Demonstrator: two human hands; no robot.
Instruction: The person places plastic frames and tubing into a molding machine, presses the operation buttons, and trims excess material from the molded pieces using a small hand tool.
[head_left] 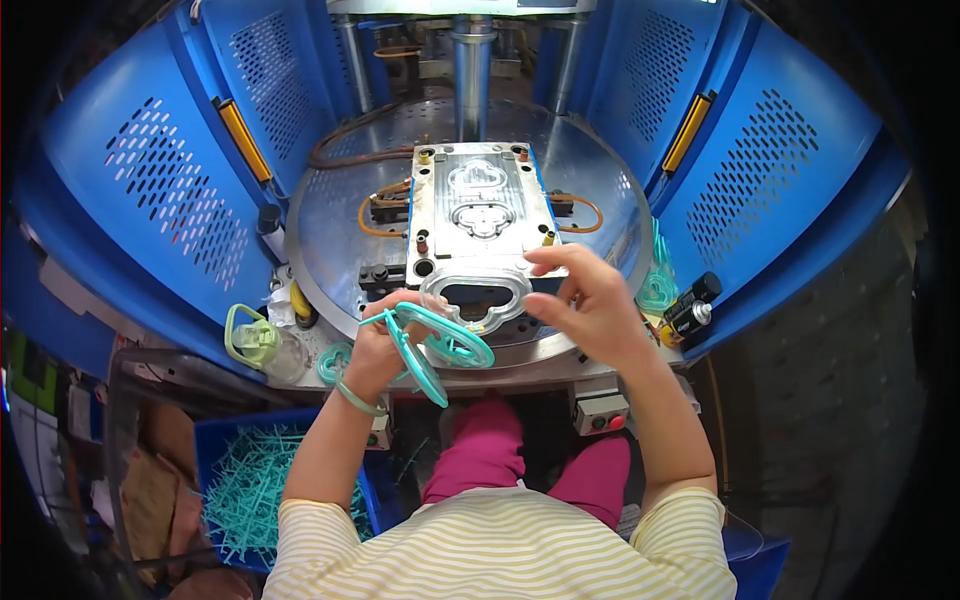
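My left hand [378,345] is closed around teal molded plastic frames [420,372] joined by a thin sprue, which hang tilted from its fingers. By the same hand's fingertips is a clear plastic frame [512,312] with a wavy, cloud-like outline. Whether those fingers also grip the clear frame, I cannot tell. My right hand [598,305] is at the clear frame's right end, thumb and fingers spread apart with nothing between them. Just beyond both hands lies a metal mold [440,230] with two shaped cavities.
The mold sits on a round steel table [335,240] between blue perforated guards [180,190]. Left are a green-lidded bottle [262,345] and a blue bin [205,440] of teal sprues. Right are a spray can [686,322], teal parts [656,290] and a red-button box [601,415].
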